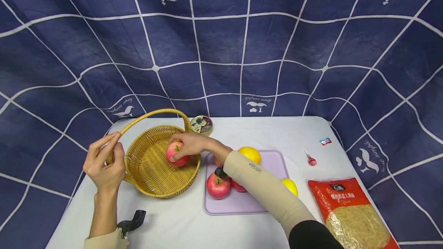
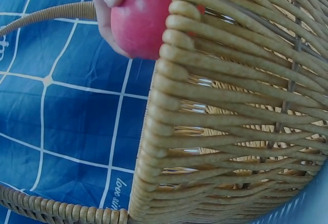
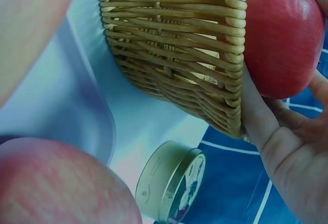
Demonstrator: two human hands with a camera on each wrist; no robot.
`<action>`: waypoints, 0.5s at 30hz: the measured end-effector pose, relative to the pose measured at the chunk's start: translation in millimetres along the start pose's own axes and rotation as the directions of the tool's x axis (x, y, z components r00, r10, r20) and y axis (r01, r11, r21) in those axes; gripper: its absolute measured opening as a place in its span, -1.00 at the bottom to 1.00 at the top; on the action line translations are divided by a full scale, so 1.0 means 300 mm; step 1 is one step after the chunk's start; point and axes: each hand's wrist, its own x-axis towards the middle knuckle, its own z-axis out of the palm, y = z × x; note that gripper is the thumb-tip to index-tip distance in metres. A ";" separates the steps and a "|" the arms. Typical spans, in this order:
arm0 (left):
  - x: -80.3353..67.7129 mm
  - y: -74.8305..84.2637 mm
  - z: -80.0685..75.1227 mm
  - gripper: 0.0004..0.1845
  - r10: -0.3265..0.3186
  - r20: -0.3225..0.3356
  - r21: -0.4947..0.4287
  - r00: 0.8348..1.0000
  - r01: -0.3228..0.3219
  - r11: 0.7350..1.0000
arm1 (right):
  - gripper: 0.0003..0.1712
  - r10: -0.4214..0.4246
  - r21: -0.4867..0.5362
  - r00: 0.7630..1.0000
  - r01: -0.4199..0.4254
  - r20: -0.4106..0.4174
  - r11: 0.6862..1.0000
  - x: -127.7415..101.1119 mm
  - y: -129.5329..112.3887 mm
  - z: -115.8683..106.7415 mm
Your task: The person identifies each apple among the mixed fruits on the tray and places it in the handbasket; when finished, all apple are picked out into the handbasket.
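Note:
A red apple (image 1: 175, 151) is held in the fingers of my right hand (image 1: 191, 143), over the right side of a woven wicker basket (image 1: 152, 160). In the right wrist view, the apple (image 3: 282, 39) sits at the basket's rim with fingers around it. My left hand (image 1: 105, 160) pinches the basket's arched handle (image 1: 152, 113) on its left side. The basket floor shows bare weave. Beneath my right forearm lies a lilac tray (image 1: 221, 208), bearing a red apple (image 1: 218, 187), more red fruit partly hidden by the sleeve, and a yellow fruit (image 1: 250, 154).
Behind the basket stands a round tin (image 1: 202, 125). Another yellow fruit (image 1: 290, 186) is at the tray's right edge. Farther right lie a red lollipop (image 1: 311, 160), a small wrapped sweet (image 1: 325, 141) and a red bag of pasta (image 1: 353, 214). A blue checked curtain (image 1: 225, 41) rises behind the table.

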 end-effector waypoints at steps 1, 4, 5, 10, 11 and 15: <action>0.000 0.000 0.000 -0.85 0.001 0.000 0.000 1.000 -0.001 1.000 | -0.37 0.007 0.007 1.000 -0.007 0.001 1.000 0.005 0.001 0.002; 0.000 -0.002 0.000 -0.85 0.001 0.003 -0.002 1.000 -0.001 1.000 | -0.39 0.031 0.050 0.999 -0.032 0.014 0.998 0.018 0.001 0.006; 0.000 -0.003 -0.001 -0.84 0.001 0.007 -0.001 1.000 -0.001 1.000 | -0.39 0.042 0.069 0.999 -0.043 0.020 0.997 0.022 0.001 0.007; -0.001 -0.007 -0.003 -0.84 0.003 0.018 0.001 1.000 -0.003 1.000 | -0.41 0.075 0.148 0.996 -0.080 0.041 0.986 0.039 -0.004 0.011; -0.001 -0.007 -0.003 -0.84 0.002 0.018 0.001 1.000 -0.003 1.000 | -0.41 0.081 0.155 0.996 -0.087 0.041 0.984 0.043 -0.006 0.012; -0.002 -0.004 -0.006 -0.85 -0.002 0.011 -0.001 1.000 0.002 1.000 | -0.42 0.088 0.173 0.995 -0.095 0.046 0.980 0.054 -0.012 0.016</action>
